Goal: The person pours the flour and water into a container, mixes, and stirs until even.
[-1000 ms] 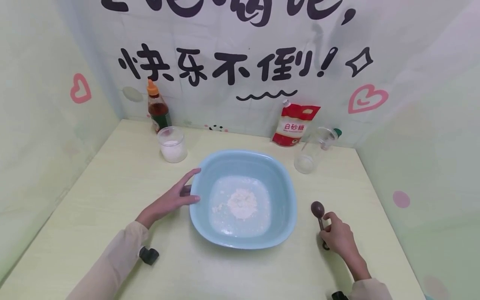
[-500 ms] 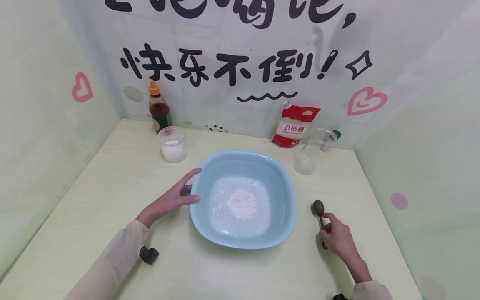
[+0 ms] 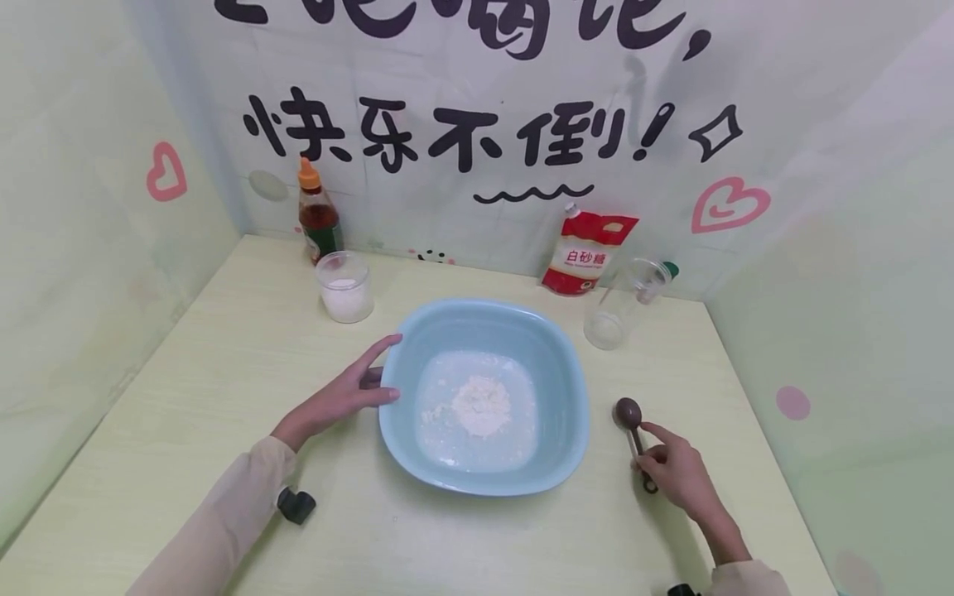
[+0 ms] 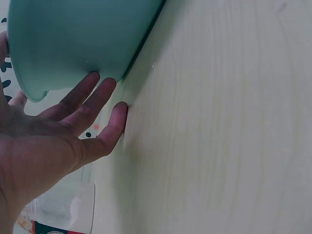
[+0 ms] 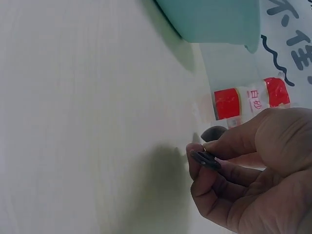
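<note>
A light blue plastic basin (image 3: 547, 339) stands mid-table with a heap of white powder (image 3: 480, 406) on its bottom. My left hand (image 3: 346, 397) holds the basin's left side, thumb and index finger over the rim. In the left wrist view its other fingers (image 4: 87, 109) lie by the basin's outer wall. To the right of the basin, my right hand (image 3: 678, 472) pinches the handle of a dark brown measuring spoon (image 3: 628, 412) between thumb and fingers. The spoon's bowl points away from me. The right wrist view shows the handle end (image 5: 205, 160) between the fingertips.
Behind the basin at left are a clear tub (image 3: 345, 290) of white grains and an orange-capped sauce bottle (image 3: 320, 219). A red sugar pouch (image 3: 585, 257) leans at the back wall, beside a tilted clear jar (image 3: 611, 314). Printed fabric walls enclose the table (image 3: 447, 546).
My right hand has shifted slightly right, its index finger straighter along the handle. The measuring spoon has turned a little, its bowl swinging left. The left hand and basin stay put.
</note>
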Available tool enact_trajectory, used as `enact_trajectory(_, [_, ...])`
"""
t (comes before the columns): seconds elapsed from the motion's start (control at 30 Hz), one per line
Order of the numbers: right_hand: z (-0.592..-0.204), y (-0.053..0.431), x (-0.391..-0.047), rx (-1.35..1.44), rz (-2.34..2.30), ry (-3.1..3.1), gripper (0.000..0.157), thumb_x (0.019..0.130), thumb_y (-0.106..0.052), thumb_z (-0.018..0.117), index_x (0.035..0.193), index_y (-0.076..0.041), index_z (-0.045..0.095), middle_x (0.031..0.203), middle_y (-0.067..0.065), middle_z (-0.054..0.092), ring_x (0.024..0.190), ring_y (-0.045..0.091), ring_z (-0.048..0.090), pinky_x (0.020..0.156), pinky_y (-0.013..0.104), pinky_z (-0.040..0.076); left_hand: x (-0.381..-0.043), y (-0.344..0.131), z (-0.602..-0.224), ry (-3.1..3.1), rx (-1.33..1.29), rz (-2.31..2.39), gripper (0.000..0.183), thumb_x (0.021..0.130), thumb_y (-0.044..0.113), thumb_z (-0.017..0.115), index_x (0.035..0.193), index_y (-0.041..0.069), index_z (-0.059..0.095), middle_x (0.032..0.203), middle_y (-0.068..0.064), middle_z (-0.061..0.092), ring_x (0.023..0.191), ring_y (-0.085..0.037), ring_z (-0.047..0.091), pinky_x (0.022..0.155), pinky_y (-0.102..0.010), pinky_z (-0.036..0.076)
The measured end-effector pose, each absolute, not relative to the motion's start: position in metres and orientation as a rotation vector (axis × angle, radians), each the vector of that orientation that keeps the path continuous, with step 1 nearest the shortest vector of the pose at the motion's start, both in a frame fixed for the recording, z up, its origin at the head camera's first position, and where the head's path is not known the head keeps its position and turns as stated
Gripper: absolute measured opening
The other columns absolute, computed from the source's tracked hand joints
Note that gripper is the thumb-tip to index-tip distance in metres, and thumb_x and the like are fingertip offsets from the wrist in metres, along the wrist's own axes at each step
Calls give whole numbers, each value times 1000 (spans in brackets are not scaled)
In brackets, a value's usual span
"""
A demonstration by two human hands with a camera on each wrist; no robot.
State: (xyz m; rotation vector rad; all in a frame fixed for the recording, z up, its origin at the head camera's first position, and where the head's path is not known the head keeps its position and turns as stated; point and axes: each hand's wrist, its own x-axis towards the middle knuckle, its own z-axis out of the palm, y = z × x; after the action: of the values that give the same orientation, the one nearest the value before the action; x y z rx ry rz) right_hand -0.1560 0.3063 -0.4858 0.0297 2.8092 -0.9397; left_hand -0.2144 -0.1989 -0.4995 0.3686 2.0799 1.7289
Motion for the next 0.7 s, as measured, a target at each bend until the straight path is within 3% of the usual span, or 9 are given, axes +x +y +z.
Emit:
enact_trajectory(0.43, [-441,301,-166,-192,-1273,2747,47,94,8,56,140,11,46,88,24,73,66,9,67,60,28,56,-215,-198,-499,2081,373,1726,80,96,30,65,158,40,15,154,-23,41,138,-45,46,113,-62,36])
enact_trajectory(0.7, [-414,287,-179,-448,-1314,2636,35,94,6,59,128,9,56,80,1,71,62,11,64,56,28,53,-215,-200,-502,2078,392,1732,80,96,29,65,158,38,14,151,-25,44,136,-44,49,113,-62,36])
